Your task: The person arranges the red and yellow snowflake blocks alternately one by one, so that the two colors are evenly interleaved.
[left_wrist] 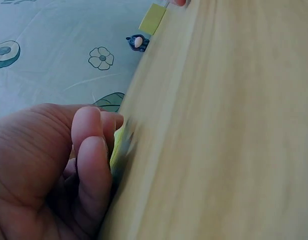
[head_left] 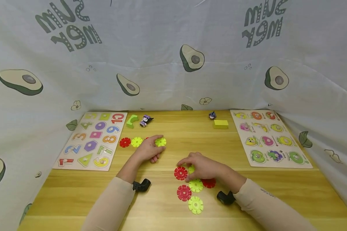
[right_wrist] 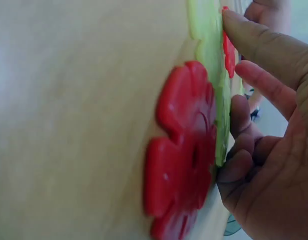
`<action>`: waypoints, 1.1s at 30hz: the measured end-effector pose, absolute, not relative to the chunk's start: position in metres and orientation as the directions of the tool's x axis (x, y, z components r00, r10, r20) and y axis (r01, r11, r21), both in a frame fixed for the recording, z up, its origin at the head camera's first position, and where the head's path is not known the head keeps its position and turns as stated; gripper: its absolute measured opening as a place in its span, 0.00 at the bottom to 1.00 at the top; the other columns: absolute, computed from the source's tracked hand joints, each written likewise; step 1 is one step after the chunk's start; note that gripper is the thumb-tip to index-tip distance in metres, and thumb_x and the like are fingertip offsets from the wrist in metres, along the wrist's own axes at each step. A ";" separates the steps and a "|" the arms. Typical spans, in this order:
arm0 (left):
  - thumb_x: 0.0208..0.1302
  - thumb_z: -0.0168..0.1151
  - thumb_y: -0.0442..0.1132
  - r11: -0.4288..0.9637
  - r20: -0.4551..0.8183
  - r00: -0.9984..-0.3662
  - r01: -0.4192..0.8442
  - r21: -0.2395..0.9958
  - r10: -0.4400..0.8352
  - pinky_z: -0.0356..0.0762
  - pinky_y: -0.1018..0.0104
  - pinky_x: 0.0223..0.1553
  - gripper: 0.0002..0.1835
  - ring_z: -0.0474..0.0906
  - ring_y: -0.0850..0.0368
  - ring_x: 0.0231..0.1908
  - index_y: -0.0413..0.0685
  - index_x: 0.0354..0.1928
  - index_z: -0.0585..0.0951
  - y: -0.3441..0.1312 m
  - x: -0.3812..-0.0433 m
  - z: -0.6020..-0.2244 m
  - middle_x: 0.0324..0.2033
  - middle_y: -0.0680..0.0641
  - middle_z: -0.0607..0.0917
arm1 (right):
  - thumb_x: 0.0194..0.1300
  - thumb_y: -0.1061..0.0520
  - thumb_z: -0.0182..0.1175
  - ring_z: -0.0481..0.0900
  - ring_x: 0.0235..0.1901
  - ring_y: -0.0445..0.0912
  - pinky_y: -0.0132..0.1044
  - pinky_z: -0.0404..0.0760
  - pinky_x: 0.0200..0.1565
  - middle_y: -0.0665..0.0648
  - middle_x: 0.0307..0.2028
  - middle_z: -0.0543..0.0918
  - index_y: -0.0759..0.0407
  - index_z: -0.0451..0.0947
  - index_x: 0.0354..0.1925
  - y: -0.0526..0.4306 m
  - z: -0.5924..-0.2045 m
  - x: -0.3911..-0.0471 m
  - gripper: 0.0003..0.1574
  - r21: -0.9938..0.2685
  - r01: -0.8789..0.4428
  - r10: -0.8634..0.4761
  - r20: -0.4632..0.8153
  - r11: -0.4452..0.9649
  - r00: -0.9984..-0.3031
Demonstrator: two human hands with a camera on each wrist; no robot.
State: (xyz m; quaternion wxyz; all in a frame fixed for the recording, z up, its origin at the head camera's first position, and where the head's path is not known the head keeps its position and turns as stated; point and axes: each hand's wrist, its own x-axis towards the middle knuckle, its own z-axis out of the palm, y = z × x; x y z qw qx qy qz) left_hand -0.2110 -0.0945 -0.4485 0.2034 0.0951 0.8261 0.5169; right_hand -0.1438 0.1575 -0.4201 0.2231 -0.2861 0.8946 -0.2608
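Note:
My left hand (head_left: 148,149) holds a yellow-green notched plastic disc (head_left: 161,141) between thumb and index finger, at the right end of a row. Its other fingers curl in, as the left wrist view shows. Red disc (head_left: 125,142) and yellow-green disc (head_left: 137,142) lie further left in that row; another red one is mostly hidden behind the hand. My right hand (head_left: 203,166) reaches over a loose group of discs, thumb and index fingertip at opposite edges of a red disc (head_left: 180,173). Close below lie yellow-green disc (head_left: 195,185), red disc (right_wrist: 181,155) and others.
A number-and-shape puzzle board (head_left: 86,146) lies at the left, a fruit puzzle board (head_left: 264,139) at the right. Along the back stand a green arch block (head_left: 130,121), a small figurine (head_left: 145,120), a dark blue figurine (head_left: 212,115) and a yellow block (head_left: 220,124).

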 end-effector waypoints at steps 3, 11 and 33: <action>0.63 0.60 0.42 0.454 -0.243 -0.901 -0.058 0.889 0.360 0.78 0.57 0.15 0.32 0.73 0.54 0.09 0.54 0.67 0.62 -0.095 -0.211 -0.448 0.14 0.42 0.79 | 0.48 0.43 0.70 0.64 0.42 0.45 0.39 0.70 0.39 0.46 0.37 0.71 0.40 0.76 0.53 0.156 -0.422 -0.144 0.32 -0.592 -0.396 -0.625 -0.244 0.702 -0.742; 0.63 0.58 0.41 0.477 -0.252 -0.910 -0.070 0.876 0.329 0.78 0.58 0.15 0.29 0.73 0.55 0.09 0.55 0.66 0.64 -0.094 -0.211 -0.448 0.14 0.42 0.79 | 0.48 0.46 0.72 0.64 0.42 0.44 0.40 0.69 0.41 0.45 0.38 0.72 0.39 0.77 0.47 0.154 -0.424 -0.146 0.25 -0.612 -0.380 -0.622 -0.241 0.693 -0.745; 0.64 0.58 0.41 0.468 -0.262 -0.909 -0.086 0.879 0.323 0.78 0.58 0.15 0.28 0.73 0.55 0.10 0.56 0.65 0.65 -0.095 -0.213 -0.450 0.14 0.42 0.79 | 0.55 0.55 0.68 0.75 0.26 0.43 0.34 0.78 0.28 0.50 0.28 0.76 0.41 0.77 0.47 0.145 -0.417 -0.160 0.21 -0.774 -0.278 -0.632 -0.195 0.569 -0.750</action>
